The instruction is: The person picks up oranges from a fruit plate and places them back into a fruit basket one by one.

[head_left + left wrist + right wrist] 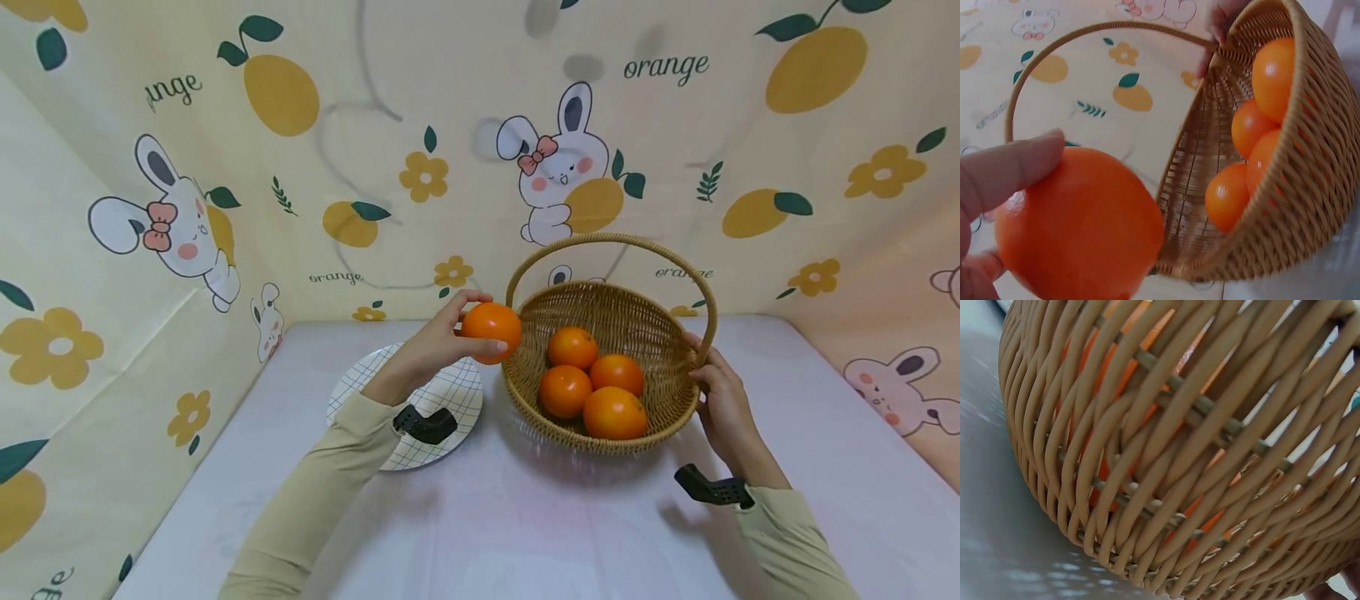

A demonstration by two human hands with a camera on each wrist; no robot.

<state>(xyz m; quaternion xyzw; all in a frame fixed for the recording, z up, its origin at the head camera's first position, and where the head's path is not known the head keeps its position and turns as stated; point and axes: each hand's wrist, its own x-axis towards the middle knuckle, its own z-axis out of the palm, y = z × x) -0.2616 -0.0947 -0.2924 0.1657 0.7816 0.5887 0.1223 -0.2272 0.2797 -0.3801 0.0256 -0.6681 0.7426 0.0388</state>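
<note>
In the head view my left hand grips an orange between thumb and fingers, beside the left rim of a wicker basket. The same orange fills the lower left of the left wrist view. Several more oranges lie inside the basket, whose opening faces toward me. My right hand holds the basket's right side, where the arched handle joins the rim; some of its fingers are hidden behind the wicker. Close up in the right wrist view, the basket's woven wall shows orange through its gaps.
A white plate with a dark grid pattern lies on the table left of the basket, partly under my left forearm. Behind stands a cloth backdrop printed with rabbits, oranges and flowers. A black wrist strap circles each wrist.
</note>
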